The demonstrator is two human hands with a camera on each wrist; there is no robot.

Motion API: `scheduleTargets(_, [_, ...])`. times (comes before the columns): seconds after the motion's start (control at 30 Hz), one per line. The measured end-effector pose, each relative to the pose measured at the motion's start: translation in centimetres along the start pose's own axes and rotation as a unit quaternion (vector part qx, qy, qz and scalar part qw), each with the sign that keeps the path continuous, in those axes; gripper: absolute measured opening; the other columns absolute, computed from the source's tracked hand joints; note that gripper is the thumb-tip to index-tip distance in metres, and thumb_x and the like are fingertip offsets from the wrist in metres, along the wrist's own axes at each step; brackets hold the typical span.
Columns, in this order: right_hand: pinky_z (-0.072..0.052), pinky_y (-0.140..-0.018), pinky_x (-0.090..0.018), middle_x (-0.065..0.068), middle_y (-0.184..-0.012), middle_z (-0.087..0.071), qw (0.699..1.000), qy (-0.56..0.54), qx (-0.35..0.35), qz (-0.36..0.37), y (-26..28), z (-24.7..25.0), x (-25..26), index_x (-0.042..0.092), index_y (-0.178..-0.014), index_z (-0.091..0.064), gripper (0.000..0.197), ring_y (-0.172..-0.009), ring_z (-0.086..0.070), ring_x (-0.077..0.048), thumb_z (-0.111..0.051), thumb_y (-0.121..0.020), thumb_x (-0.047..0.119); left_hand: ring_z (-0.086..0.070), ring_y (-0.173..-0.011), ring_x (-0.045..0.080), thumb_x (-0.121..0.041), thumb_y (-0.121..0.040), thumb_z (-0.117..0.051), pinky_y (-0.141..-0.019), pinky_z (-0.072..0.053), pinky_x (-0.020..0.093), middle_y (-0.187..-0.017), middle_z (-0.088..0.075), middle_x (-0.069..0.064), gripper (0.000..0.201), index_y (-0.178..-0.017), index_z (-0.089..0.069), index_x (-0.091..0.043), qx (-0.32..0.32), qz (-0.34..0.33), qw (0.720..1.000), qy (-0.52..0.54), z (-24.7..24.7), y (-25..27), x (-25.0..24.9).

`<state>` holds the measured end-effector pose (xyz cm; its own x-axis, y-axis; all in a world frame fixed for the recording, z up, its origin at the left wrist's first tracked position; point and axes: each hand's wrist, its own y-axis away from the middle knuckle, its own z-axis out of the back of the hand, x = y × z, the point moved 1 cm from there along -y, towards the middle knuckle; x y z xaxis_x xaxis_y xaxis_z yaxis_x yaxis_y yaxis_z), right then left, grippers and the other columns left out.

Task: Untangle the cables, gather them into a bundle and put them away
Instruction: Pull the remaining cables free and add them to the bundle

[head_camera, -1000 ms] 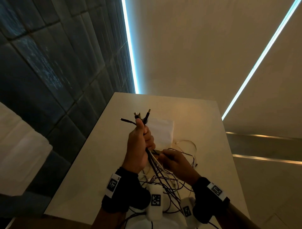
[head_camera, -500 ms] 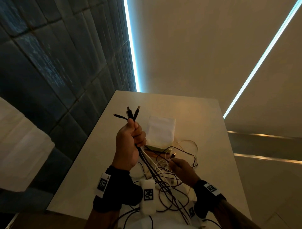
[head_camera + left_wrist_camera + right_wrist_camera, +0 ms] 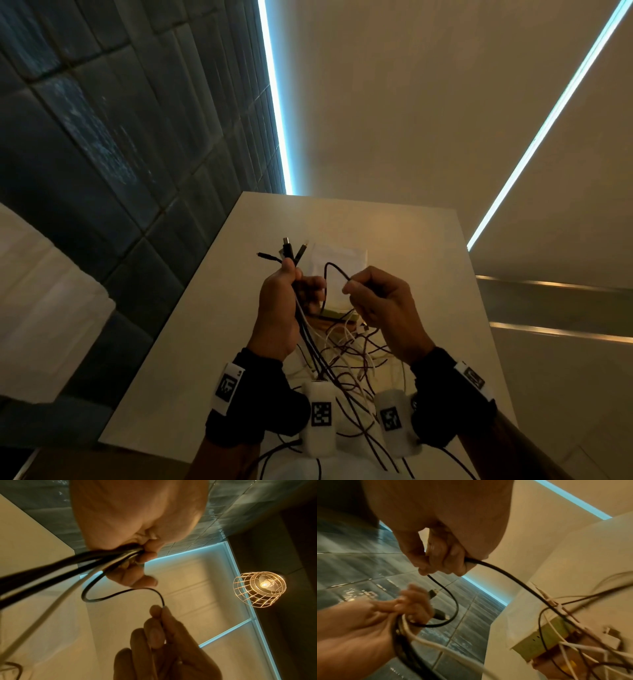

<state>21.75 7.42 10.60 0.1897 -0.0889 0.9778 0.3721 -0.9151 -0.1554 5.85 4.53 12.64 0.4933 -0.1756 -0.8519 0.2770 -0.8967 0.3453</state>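
Note:
My left hand (image 3: 286, 301) is raised over the table and grips a bunch of black and white cables (image 3: 310, 339) in its fist; their plug ends (image 3: 289, 248) stick up above the thumb. My right hand (image 3: 373, 298) sits level with it and pinches one thin black cable (image 3: 334, 269), which arcs in a loop from the left fist to the right fingertips (image 3: 157, 612). The left wrist view shows the same loop (image 3: 120, 595). Below both hands, a tangle of loose cables (image 3: 352, 356) trails onto the table.
The pale table (image 3: 205, 342) is narrow, with a dark tiled wall along its left. A white pouch (image 3: 342, 262) and a flat greenish box (image 3: 544, 638) lie under the cables. A wire-cage lamp (image 3: 259, 589) glows overhead.
My right hand has risen from the tangle on the table to the height of the left hand, bringing one black cable up with it. The left hand stayed raised with its bunch.

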Motion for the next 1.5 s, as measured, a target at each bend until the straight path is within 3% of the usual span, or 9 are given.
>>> scheduleTargets(0.17, [-0.036, -0.047, -0.011, 0.008, -0.054, -0.056, 0.996, -0.013, 0.085, -0.038, 0.9, -1.3, 0.3, -0.006, -0.076, -0.061, 0.015, -0.045, -0.046, -0.002, -0.056, -0.090, -0.006, -0.071, -0.085, 0.032, -0.039, -0.103, -0.026, -0.065, -0.056, 0.036, -0.094, -0.072, 0.022, 0.044, -0.071, -0.044, -0.016, 0.103, 0.043, 0.990, 0.081, -0.8, 1.0, -0.3])
scheduleTargets(0.3, [-0.029, -0.047, -0.017, -0.007, -0.059, -0.047, 0.991, 0.009, 0.102, -0.082, 1.3, -0.7, -2.1, -0.001, -0.079, -0.067, 0.018, -0.049, -0.036, -0.010, -0.064, -0.089, 0.013, -0.043, -0.047, 0.013, -0.037, -0.101, -0.031, -0.052, -0.041, 0.025, -0.061, -0.051, 0.001, 0.038, -0.073, -0.044, -0.016, 0.138, 0.001, 0.978, 0.156, -0.7, 0.9, -0.7])
scheduleTargets(0.4, [-0.028, -0.049, -0.018, -0.010, -0.062, -0.044, 0.990, 0.013, 0.105, -0.088, 1.3, -0.3, -3.9, 0.012, -0.073, -0.068, 0.023, -0.052, -0.036, -0.012, -0.059, -0.093, 0.011, -0.026, -0.042, 0.006, -0.036, -0.101, -0.031, -0.046, -0.025, 0.022, -0.058, -0.035, -0.005, 0.037, -0.072, -0.042, -0.016, 0.132, -0.023, 0.981, 0.143, -0.7, 0.7, -0.1])
scheduleTargets(0.63, [-0.034, -0.056, -0.030, -0.015, -0.067, -0.046, 0.990, 0.019, 0.100, -0.100, 1.1, 1.0, -8.6, -0.003, -0.076, -0.062, 0.031, -0.059, -0.038, -0.023, -0.059, -0.093, 0.023, -0.021, -0.041, 0.005, -0.032, -0.102, -0.031, -0.043, -0.019, 0.022, -0.053, -0.028, -0.008, 0.036, -0.072, -0.043, -0.016, 0.115, -0.069, 0.983, 0.125, 0.0, 0.0, -0.1])
scheduleTargets(0.87, [-0.033, -0.055, -0.019, 0.001, -0.062, -0.045, 0.981, 0.101, 0.075, -0.146, 1.5, 3.3, -13.8, 0.007, -0.069, -0.059, 0.030, -0.054, -0.039, -0.006, -0.051, -0.098, 0.006, -0.020, -0.040, 0.004, -0.031, -0.101, -0.031, -0.042, -0.019, 0.021, -0.050, -0.028, -0.009, 0.035, -0.071, -0.042, -0.015, 0.119, -0.089, 0.982, 0.116, 0.4, 0.1, -0.7])
scheduleTargets(1.03, [-0.030, -0.057, -0.030, -0.011, -0.067, -0.044, 0.976, 0.107, 0.041, -0.185, 2.2, 4.2, -16.3, 0.022, -0.063, -0.060, 0.037, -0.060, -0.037, -0.020, -0.051, -0.097, 0.011, -0.020, -0.040, 0.005, -0.031, -0.101, -0.032, -0.040, -0.019, 0.020, -0.051, -0.030, -0.008, 0.035, -0.072, -0.041, -0.015, 0.097, -0.088, 0.985, 0.114, 0.7, 0.2, -0.9])
scheduleTargets(1.17, [-0.033, -0.056, -0.028, 0.004, -0.060, -0.048, 0.965, 0.161, 0.014, -0.208, 2.9, 5.3, -17.4, 0.024, -0.056, -0.057, 0.044, -0.054, -0.041, -0.007, -0.050, -0.096, 0.005, -0.022, -0.040, 0.006, -0.031, -0.103, -0.030, -0.040, -0.020, 0.020, -0.052, -0.034, -0.006, 0.037, -0.072, -0.041, -0.015, 0.083, -0.087, 0.987, 0.106, 1.0, 0.2, -1.0])
scheduleTargets(1.33, [-0.036, -0.048, -0.020, 0.008, -0.052, -0.052, 0.956, 0.196, -0.085, -0.200, 2.0, 4.6, -13.9, 0.008, -0.068, -0.063, 0.028, -0.049, -0.044, -0.005, -0.056, -0.094, 0.013, -0.022, -0.040, 0.007, -0.029, -0.104, -0.030, -0.039, -0.022, 0.020, -0.051, -0.035, -0.006, 0.036, -0.073, -0.041, -0.014, 0.058, -0.082, 0.993, 0.066, 1.1, 0.2, -1.0])
scheduleTargets(1.5, [-0.026, -0.041, -0.022, -0.007, -0.057, -0.043, 0.988, 0.028, -0.110, -0.103, -0.2, 2.4, -5.5, -0.006, -0.084, -0.059, 0.017, -0.045, -0.033, -0.013, -0.058, -0.093, 0.009, -0.025, -0.038, 0.008, -0.029, -0.104, -0.030, -0.039, -0.022, 0.021, -0.051, -0.041, -0.003, 0.036, -0.074, -0.043, -0.015, 0.020, -0.058, 0.998, 0.017, 0.7, 0.3, -0.5])
